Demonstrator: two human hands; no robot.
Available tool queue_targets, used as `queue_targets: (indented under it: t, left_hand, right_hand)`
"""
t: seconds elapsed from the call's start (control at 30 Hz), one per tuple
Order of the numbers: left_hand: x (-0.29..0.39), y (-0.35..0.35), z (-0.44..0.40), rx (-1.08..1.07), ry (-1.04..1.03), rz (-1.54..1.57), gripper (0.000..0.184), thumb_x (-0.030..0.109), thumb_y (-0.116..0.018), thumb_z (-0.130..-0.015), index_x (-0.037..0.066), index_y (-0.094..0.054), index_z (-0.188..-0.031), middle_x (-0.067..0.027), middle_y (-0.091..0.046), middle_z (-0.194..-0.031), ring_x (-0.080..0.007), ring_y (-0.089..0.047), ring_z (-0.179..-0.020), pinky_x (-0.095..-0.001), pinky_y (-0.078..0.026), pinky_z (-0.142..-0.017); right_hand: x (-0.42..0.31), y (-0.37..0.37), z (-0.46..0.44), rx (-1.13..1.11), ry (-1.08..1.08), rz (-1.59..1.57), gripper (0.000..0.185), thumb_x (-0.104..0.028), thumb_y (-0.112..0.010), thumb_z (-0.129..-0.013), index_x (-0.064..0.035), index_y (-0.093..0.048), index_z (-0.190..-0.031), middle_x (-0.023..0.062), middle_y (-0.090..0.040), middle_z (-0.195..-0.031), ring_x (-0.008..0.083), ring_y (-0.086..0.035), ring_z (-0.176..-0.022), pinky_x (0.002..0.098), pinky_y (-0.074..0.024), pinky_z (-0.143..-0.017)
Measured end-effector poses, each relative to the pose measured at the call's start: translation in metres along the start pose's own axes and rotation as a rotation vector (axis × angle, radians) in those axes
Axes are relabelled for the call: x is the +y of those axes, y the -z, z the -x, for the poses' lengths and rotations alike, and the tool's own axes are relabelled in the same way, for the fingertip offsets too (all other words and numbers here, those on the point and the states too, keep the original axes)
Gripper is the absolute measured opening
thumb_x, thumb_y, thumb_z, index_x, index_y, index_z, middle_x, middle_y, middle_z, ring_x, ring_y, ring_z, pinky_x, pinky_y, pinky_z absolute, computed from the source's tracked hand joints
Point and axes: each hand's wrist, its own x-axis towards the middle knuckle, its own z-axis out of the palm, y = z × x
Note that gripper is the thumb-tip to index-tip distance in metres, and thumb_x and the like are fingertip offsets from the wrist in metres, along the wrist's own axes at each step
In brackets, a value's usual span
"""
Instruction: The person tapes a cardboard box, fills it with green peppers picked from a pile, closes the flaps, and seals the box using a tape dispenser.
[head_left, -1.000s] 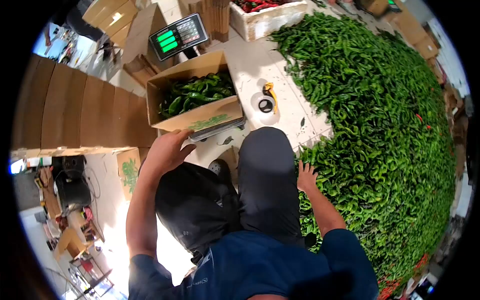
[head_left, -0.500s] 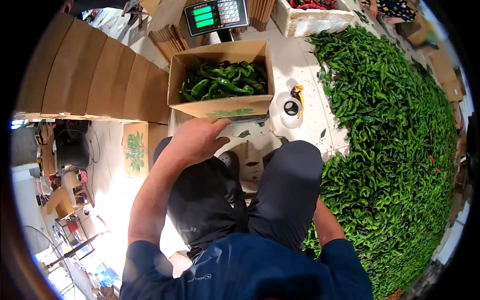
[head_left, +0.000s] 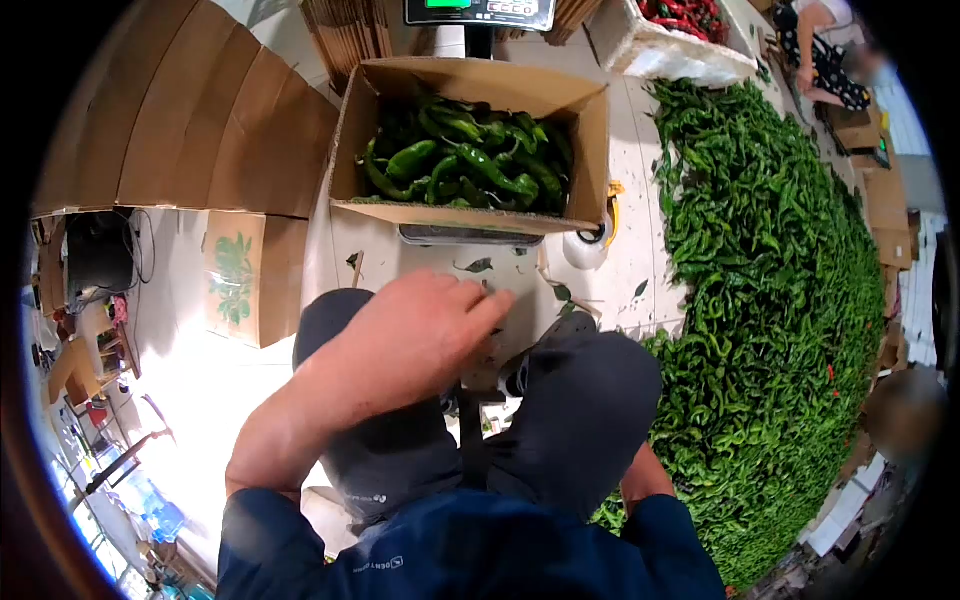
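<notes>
My left hand point(head_left: 425, 325) hovers above my lap, back of the hand up, between my knees and the box. Its fingers are loosely bent and a little apart, with nothing visible in them. Past it, an open cardboard box point(head_left: 470, 218) sits on a scale point(head_left: 470, 238) and holds long green peppers point(head_left: 470, 165). My right forearm point(head_left: 648, 474) reaches down beside my right knee toward a large heap of green peppers point(head_left: 770, 300); the knee hides the right hand.
A tape roll with a yellow-edged dispenser point(head_left: 598, 235) lies right of the box. Cardboard cartons point(head_left: 180, 120) line the left, with a printed carton point(head_left: 250, 275) below. A foam box point(head_left: 670, 55) holds red peppers. Another person point(head_left: 820, 50) is at the upper right.
My left hand has come back from the box's near side toward my lap. The view has shifted, so the box looks larger and the scale display sits higher.
</notes>
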Motion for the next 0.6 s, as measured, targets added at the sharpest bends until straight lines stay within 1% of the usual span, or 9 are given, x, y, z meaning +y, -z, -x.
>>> queue_targets:
  t: [0.13, 0.4, 0.6]
  left_hand:
    - [0.0, 0.004, 0.003, 0.022, -0.037, 0.044, 0.042, 0.02, -0.071, -0.087, 0.003, -0.061, -0.124, -0.0101, -0.067, -0.099, -0.0291, -0.065, -0.092, -0.0402, -0.05, -0.081]
    - [-0.003, 0.001, 0.012, 0.014, -0.107, 0.053, 0.042, 0.021, -0.068, -0.089, 0.003, -0.06, -0.126, -0.0108, -0.065, -0.098, -0.0291, -0.065, -0.091, -0.0399, -0.05, -0.082]
    - [-0.007, 0.001, 0.013, 0.013, -0.146, 0.034, 0.043, 0.023, -0.068, -0.089, 0.003, -0.059, -0.126, -0.0107, -0.065, -0.097, -0.0282, -0.064, -0.09, -0.0391, -0.05, -0.083]
  right_hand:
    - [-0.01, 0.013, -0.003, -0.007, 0.011, -0.014, 0.086, -0.023, -0.085, -0.081, -0.0137, -0.037, -0.152, 0.0144, -0.047, -0.141, 0.0273, -0.059, -0.112, 0.0442, -0.0559, -0.083]
    - [-0.021, 0.025, -0.004, -0.01, 0.029, -0.049, 0.082, -0.021, -0.084, -0.081, -0.0123, -0.04, -0.15, 0.014, -0.052, -0.135, 0.0244, -0.06, -0.105, 0.0423, -0.0555, -0.08]
    - [-0.017, 0.035, 0.003, -0.008, 0.044, -0.094, 0.079, -0.019, -0.083, -0.081, -0.0113, -0.042, -0.148, 0.0137, -0.056, -0.131, 0.0223, -0.062, -0.1, 0.0409, -0.0551, -0.078]
